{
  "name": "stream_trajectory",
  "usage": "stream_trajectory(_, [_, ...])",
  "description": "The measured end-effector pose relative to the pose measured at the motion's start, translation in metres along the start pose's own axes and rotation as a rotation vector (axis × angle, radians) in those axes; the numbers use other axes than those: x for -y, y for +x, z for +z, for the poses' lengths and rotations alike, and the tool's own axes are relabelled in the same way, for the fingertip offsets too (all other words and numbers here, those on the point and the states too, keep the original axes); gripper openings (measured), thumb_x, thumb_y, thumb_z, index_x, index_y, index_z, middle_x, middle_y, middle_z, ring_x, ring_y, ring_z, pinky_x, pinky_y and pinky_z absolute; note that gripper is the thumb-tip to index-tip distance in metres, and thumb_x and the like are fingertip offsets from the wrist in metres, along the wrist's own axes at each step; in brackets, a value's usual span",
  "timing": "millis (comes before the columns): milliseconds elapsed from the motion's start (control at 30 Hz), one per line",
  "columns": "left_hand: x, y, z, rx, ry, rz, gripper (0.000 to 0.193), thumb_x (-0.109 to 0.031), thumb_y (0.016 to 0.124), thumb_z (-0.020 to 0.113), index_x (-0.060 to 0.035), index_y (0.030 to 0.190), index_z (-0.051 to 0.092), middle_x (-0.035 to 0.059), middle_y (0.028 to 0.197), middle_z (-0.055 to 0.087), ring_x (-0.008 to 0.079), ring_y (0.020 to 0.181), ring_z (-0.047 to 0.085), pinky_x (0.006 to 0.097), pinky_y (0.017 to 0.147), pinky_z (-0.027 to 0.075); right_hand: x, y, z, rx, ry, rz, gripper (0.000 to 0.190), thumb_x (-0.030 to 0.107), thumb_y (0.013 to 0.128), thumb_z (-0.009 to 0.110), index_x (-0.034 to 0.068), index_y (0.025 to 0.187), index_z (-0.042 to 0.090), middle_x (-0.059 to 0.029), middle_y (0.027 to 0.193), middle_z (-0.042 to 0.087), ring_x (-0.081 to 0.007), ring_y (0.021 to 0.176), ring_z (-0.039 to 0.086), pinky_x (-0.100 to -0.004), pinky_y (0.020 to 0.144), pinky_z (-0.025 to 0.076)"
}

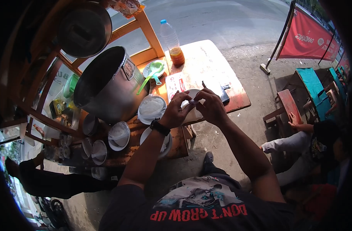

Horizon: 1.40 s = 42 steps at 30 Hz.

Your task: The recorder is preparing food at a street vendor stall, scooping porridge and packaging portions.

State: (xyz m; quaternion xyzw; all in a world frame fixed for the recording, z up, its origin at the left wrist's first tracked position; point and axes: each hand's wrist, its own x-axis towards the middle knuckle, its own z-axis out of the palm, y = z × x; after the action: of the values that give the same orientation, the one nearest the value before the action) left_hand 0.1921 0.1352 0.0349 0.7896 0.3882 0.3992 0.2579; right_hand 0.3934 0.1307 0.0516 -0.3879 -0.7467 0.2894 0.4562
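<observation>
My left hand (175, 112), below a dark wrist watch (160, 127), and my right hand (212, 109) meet over the table's near edge. Between their fingertips they pinch a small pale thing (193, 101), perhaps twisted plastic; its exact kind cannot be told. Directly under the hands shows a white bowl or dish (190, 116), partly hidden by them. Left of my left hand stands a bowl lined with clear plastic (151, 107). Another white bowl (145, 138) is half covered by my left forearm. A dark phone-like object (224, 96) lies just beyond my right hand.
A big metal pot (109, 89) fills the cart's left side, its lid (85, 30) above. Plastic-lined bowls (119, 135) stand along the front edge. A bottle of brown liquid (176, 56) and a green ladle (148, 78) are farther back. People are at both sides; a red bench (290, 105) is right.
</observation>
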Motion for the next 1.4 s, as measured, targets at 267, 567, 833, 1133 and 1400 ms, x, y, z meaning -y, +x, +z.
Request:
stream_trajectory(267, [0.047,0.044,0.036,-0.364,0.038,-0.351,0.014,-0.012,0.092,0.072,-0.0037,0.098,0.063,0.0082,0.086,0.072,0.0205,0.083,0.072,0.0333,0.073,0.055,-0.063,0.065,-0.003,0.259,0.154,0.162,0.025,0.004,0.081,0.07,0.003,0.105,0.068,-0.0165,0.102,0.069,-0.034,0.095,0.068,-0.041,0.085,0.055])
stream_trajectory(567, [0.039,0.029,0.015,-0.143,-0.252,-0.302,0.016,-0.006,0.086,0.075,-0.0071,0.1,0.067,0.0035,0.098,0.071,0.0158,0.095,0.069,0.0317,0.085,0.054,-0.083,0.1,-0.02,0.739,-0.219,-0.125,0.014,0.014,0.087,0.063,0.001,0.089,0.066,-0.0185,0.086,0.069,-0.0383,0.079,0.068,-0.0467,0.069,0.052])
stream_trajectory(833, [0.038,0.025,-0.002,-0.047,0.286,-0.084,0.021,-0.008,0.081,0.075,-0.0093,0.1,0.068,0.0081,0.11,0.07,0.0293,0.108,0.065,0.0401,0.092,0.05,-0.072,0.059,-0.022,0.529,0.058,0.138,0.023,0.02,0.094,0.063,0.0,0.085,0.06,-0.0197,0.074,0.062,-0.0373,0.064,0.063,-0.0465,0.063,0.048])
stream_trajectory(1133, [-0.032,-0.149,-0.085,-0.987,-0.091,-0.663,0.03,-0.014,0.104,0.057,0.0014,0.13,0.058,0.0107,0.117,0.067,0.0178,0.104,0.066,0.0318,0.091,0.055,-0.088,-0.035,0.04,0.033,0.914,0.938,0.052,0.012,0.1,0.054,0.005,0.144,0.029,-0.0194,0.128,0.056,-0.0236,0.088,0.072,-0.0361,0.067,0.065])
stream_trajectory(1400, [-0.076,-0.265,-0.048,-1.297,-0.119,-1.089,0.034,-0.02,0.105,0.056,-0.0021,0.134,0.055,0.0104,0.119,0.066,0.0166,0.102,0.066,0.0314,0.091,0.055,-0.14,0.098,0.047,-0.154,1.0,0.886,0.043,0.006,0.103,0.043,0.003,0.145,0.032,-0.0205,0.131,0.057,-0.0327,0.1,0.068,-0.0468,0.086,0.062])
